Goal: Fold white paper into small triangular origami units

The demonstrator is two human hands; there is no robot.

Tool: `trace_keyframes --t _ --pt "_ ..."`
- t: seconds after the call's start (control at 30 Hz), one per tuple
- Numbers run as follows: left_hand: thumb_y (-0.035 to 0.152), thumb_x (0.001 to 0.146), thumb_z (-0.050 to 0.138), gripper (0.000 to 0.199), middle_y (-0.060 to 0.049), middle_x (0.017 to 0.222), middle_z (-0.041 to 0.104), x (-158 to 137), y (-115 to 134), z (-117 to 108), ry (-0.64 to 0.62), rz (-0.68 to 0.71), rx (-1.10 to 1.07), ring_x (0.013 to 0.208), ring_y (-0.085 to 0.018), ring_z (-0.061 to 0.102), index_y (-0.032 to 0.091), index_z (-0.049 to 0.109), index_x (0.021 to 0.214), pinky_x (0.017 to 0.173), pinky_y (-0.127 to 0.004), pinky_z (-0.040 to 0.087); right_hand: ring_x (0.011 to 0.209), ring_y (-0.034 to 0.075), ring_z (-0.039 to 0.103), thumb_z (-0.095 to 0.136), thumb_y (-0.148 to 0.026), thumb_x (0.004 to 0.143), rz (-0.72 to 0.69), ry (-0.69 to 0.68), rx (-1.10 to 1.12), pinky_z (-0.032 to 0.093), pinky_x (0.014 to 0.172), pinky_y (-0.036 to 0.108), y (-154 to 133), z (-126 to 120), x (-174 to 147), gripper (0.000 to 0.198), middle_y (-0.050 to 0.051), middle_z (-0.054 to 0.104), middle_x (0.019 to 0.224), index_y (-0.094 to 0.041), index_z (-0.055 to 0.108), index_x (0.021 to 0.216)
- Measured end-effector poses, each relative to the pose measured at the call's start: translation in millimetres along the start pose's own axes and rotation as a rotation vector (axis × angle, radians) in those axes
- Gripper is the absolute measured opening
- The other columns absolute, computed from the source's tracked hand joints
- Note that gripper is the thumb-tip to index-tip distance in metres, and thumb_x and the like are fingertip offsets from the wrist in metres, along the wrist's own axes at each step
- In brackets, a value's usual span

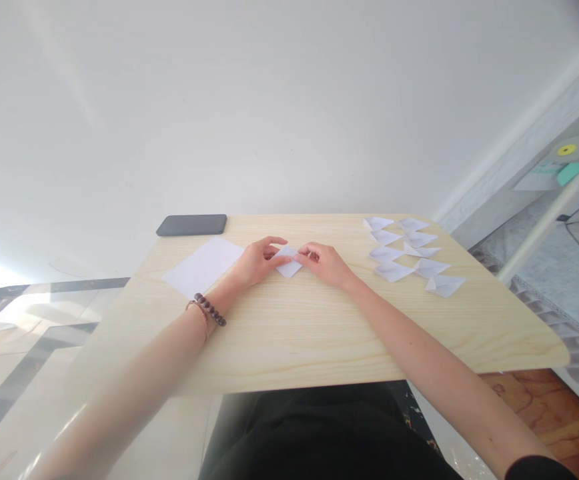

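Left hand [262, 260] has its thumb on the small folded paper [288, 270], forefinger stretched apart past the top; can't tell if its other fingers grip. Right hand [319, 260] pinches that paper's R corner betw. thumb and fingertips. The piece is approx. mid-width on the counter [294, 340], nearer the far edge than the near one (flat or slightly lifted, can't tell).

Writing: greenish marks on a sheet by the frame [539, 177], past the R edge, too small to read.

Edges: far side runs along the wall [289, 120]. Larger white paper [204, 265] lies just L of the left hand; dark phone-like slab [192, 225] near the far L corner. Nine folded pieces [393, 271], approx. two columns, some touching, sit R, apart from the right hand. Pale wood grain runs betw. the forearms to the near edge.
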State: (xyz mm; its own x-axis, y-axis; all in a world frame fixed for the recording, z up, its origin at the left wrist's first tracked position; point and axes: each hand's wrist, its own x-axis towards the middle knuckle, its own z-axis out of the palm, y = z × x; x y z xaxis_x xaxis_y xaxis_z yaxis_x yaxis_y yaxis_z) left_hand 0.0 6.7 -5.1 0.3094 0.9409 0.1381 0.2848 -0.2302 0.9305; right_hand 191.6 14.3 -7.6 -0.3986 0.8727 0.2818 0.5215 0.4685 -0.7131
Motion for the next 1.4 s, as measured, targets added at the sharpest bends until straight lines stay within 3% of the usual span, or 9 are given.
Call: trace_keyframes --t 0.17,0.37,0.6,0.87,1.07,1.23,1.4 --pt "0.042 0.066 0.064 0.035 -0.008 0.087 0.067 2.1 -1.1 -1.8 -0.037 -0.059 -0.120 0.079 -0.019 0.060 0.013 0.062 0.087 0.070 -0.030 0.045 0.056 0.009 0.044 0.059 -0.045 0.068 0.065 -0.010 0.225 0.034 0.052 0.022 -1.2 -1.1 -0.1 0.031 0.001 0.058 0.067 -0.015 0.062 0.074" --pt "0.040 0.062 0.068 0.037 -0.008 0.082 0.067 4.0 0.9 -4.9 -0.026 -0.118 -0.259 0.074 -0.019 0.060 0.012 0.064 0.086 0.067 -0.030 0.045 0.057 0.009 0.048 0.062 -0.046 0.064 0.107 -0.024 0.403 0.036 0.053 0.023 -4.6 1.0 2.0 0.034 0.002 0.060 0.066 -0.013 0.063 0.074" --pt "0.046 0.064 0.064 0.039 -0.007 0.081 0.067 3.3 5.3 -3.4 0.021 -0.142 -0.283 0.073 -0.019 0.059 0.013 0.068 0.083 0.068 -0.030 0.045 0.049 0.006 0.041 0.060 -0.044 0.067 0.117 -0.008 0.396 0.031 0.047 0.021 -8.8 -3.4 0.4 0.031 -0.001 0.054 0.058 -0.013 0.062 0.072" --pt "0.046 0.067 0.059 0.035 -0.002 0.068 0.064 2.2 6.7 -2.2 0.081 -0.131 -0.069 0.061 -0.013 0.053 0.013 0.068 0.075 0.055 -0.024 0.038 0.051 0.007 0.041 0.059 -0.044 0.067 0.108 -0.047 0.370 0.031 0.048 0.021 -7.9 -1.6 -1.1 0.031 -0.001 0.054 0.059 -0.014 0.061 0.071" --pt "0.049 0.068 0.058 0.039 -0.004 0.076 0.067 1.0 7.8 -3.0 0.062 -0.138 -0.134 0.067 -0.015 0.057 0.014 0.068 0.083 0.062 -0.026 0.043 0.046 0.006 0.037 0.058 -0.044 0.068 0.140 -0.024 0.376 0.029 0.046 0.021 -9.3 -3.0 -0.5 0.030 -0.004 0.046 0.049 -0.014 0.061 0.070" --pt "0.048 0.069 0.059 0.042 -0.007 0.086 0.067 1.6 7.0 -4.8 -0.044 -0.137 -0.281 0.079 -0.020 0.060 0.013 0.067 0.088 0.074 -0.032 0.047 0.044 0.006 0.036 0.057 -0.046 0.069 0.176 0.022 0.414 0.029 0.043 0.021 -7.5 -2.0 0.8 0.032 -0.005 0.042 0.046 -0.014 0.059 0.070" --pt "0.048 0.066 0.062 0.044 -0.009 0.085 0.067 1.9 5.7 -4.3 -0.052 -0.149 -0.352 0.080 -0.021 0.061 0.011 0.066 0.090 0.075 -0.036 0.048 0.043 0.006 0.037 0.054 -0.047 0.071 0.149 0.010 0.430 0.032 0.043 0.021 -3.2 -0.2 2.3 0.033 -0.005 0.042 0.046 -0.015 0.058 0.073"
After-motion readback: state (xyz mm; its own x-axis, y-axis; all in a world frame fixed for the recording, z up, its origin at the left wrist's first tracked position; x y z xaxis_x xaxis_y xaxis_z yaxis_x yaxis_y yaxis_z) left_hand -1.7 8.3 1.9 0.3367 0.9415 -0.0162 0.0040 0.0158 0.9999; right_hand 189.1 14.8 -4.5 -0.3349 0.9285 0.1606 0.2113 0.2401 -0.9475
